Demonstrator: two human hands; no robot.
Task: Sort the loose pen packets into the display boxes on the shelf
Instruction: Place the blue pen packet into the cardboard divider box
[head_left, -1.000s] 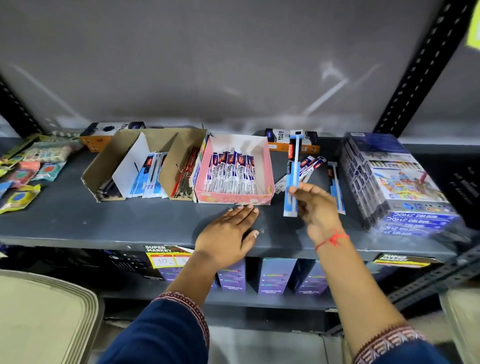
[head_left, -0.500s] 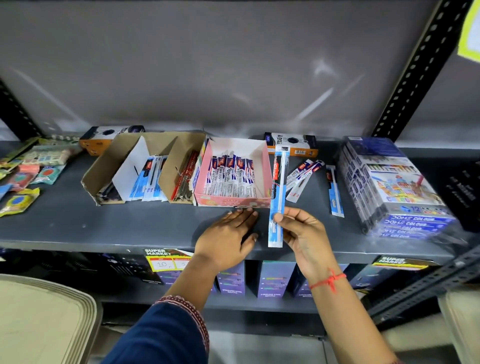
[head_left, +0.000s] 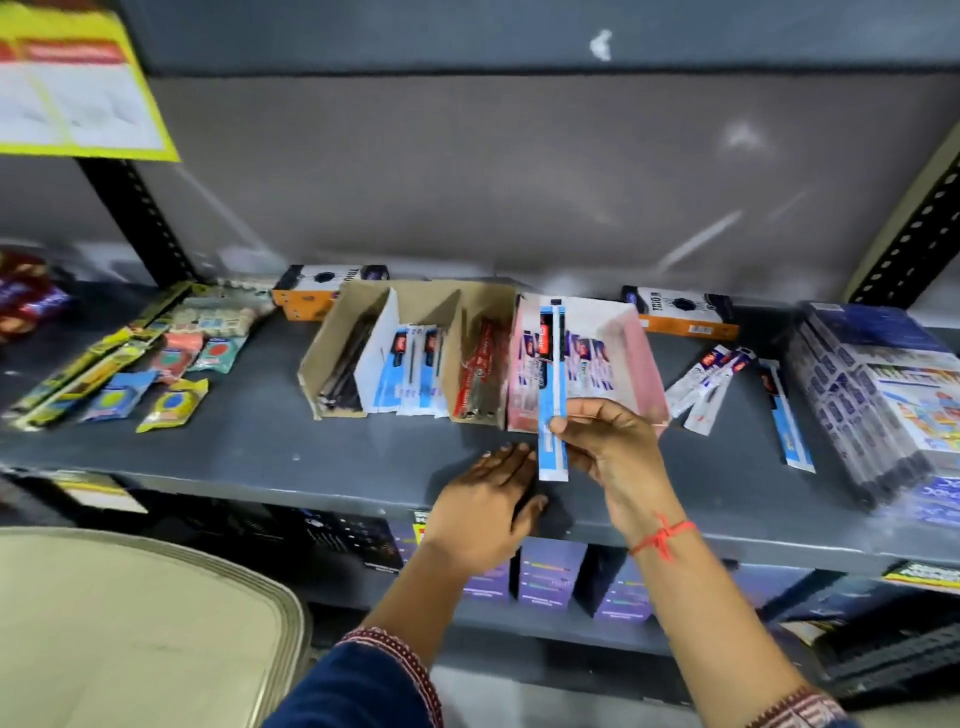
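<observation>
In front of pink cardboard display box, right hand pinches long blue-and-white pen packet upright above grey metal shelf. Left hand flat on shelf edge, fingers spread, holding nothing.

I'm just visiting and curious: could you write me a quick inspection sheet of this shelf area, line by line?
Surface: grey metal shelf, scuffed, crowded with stock.
Job's things: right hand holds a blue pen packet upright in front of the pink display box; brown divided box holds matching blue packets; loose packets and one more blue packet lie to the right.
Clutter: sachets and strips on the left; two orange-black cartons at the back; wrapped colour sets far right.
Fingers: left hand flat on the shelf edge, empty.
Cables: nothing seen.
Surroundings: yellow-edged sign above; purple boxes on the lower shelf.
</observation>
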